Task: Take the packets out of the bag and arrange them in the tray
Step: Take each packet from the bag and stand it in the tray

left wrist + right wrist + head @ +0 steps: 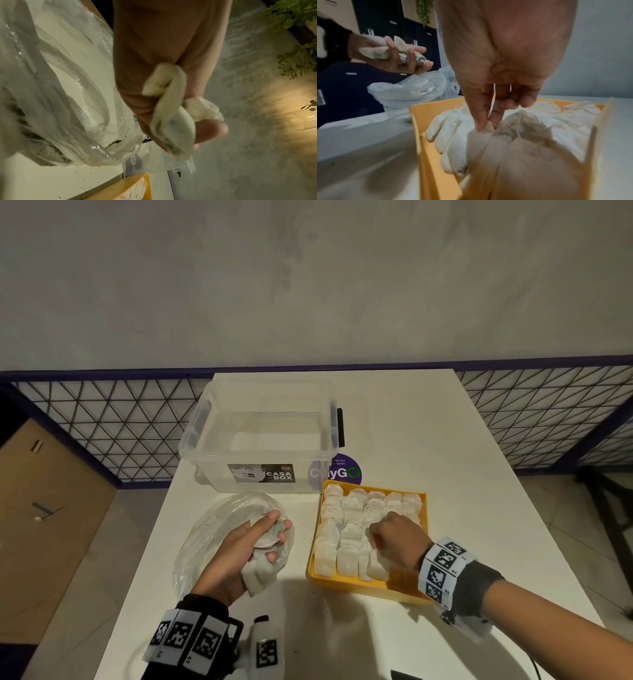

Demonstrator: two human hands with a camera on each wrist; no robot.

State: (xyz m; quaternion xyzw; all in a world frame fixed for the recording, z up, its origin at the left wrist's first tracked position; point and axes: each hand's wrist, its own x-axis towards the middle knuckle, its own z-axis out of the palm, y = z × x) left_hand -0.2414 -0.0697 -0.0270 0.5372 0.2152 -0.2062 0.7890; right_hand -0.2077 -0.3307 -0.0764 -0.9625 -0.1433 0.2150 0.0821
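My left hand (270,537) hovers over the crumpled clear plastic bag (212,529) and grips several small white packets (258,575) in its curled fingers; the left wrist view shows these held packets (171,121) bunched in the fist. To the right, a yellow tray (359,585) holds rows of white packets (352,505). My right hand (376,537) reaches down into the tray. In the right wrist view its thumb and forefinger (481,121) pinch the top of one packet (479,138) among the near rows. The tray's near right corner is hidden by my wrist.
A clear lidless storage box (263,433) with a "CASA BOX" label stands behind the bag. A purple round sticker (346,470) lies on the white table (445,457) between box and tray. A wire mesh fence (102,422) runs behind the table.
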